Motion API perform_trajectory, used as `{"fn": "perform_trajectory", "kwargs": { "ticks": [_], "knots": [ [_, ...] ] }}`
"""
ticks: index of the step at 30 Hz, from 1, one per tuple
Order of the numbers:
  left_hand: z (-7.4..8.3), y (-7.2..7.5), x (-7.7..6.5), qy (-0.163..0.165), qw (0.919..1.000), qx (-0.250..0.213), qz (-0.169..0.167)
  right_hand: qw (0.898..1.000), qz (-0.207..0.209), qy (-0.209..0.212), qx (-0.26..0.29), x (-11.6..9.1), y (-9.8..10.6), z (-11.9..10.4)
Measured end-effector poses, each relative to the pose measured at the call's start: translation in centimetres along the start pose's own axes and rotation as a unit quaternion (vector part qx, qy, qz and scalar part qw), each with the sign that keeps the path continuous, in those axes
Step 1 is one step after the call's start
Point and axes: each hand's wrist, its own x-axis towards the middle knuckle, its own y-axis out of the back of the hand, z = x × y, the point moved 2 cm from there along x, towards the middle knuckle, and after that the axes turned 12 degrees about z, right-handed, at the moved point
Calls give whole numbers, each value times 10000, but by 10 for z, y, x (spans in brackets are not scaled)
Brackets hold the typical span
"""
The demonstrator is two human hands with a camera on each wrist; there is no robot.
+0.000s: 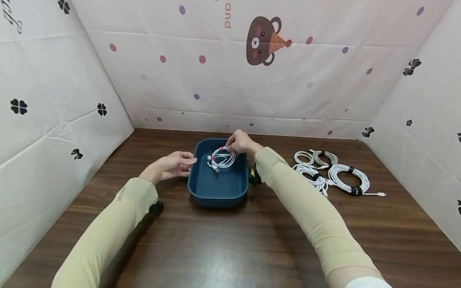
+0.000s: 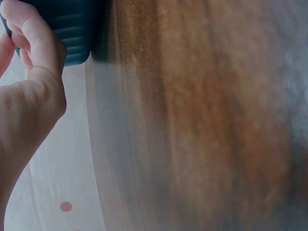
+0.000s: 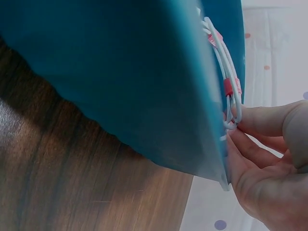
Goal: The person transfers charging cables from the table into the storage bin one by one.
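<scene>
A dark blue bin point(image 1: 217, 201) with rounded corners stands on the table. My right hand point(image 1: 241, 142) reaches over its right rim and pinches a coiled white cable point(image 1: 222, 165) bound with pinkish-red ties. In the right wrist view, thumb and fingers meet at the end of the cable loop point(image 3: 232, 103), close to the bin's rim. The cable's metal plug point(image 1: 216, 169) shows inside the bin's outline. On the left side my left hand point(image 1: 174, 164) holds the bin's rim, fingers bent against the ribbed outer wall point(image 2: 72, 29) in the left wrist view.
To the right of the bin lie several coiled white cables, among them a large one point(image 1: 362, 179) with black ties and a thicker bundle point(image 1: 309, 174). White printed sheets point(image 1: 171, 82) enclose the wooden table point(image 1: 211, 253) at the back and both sides.
</scene>
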Motion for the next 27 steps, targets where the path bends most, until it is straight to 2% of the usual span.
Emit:
{"fn": "perform_trajectory", "kwargs": {
  "ticks": [11, 14, 22, 27],
  "knots": [
    [0, 0, -1, -10, 10000, 16, -12, 9983, -58, 281, -516, -5, 2, -7],
    [1, 0, -1, 0, 10000, 26, -6, 9984, 10, 303, -472, -6, 6, -8],
    [1, 1, 0, -2, 10000, 49, 32, 9987, 41, 156, 490, -11, 29, -2],
    [1, 0, 0, -26, 10000, 21, -12, 9896, 84, -22, 1434, -18, 48, 10]
  ]
}}
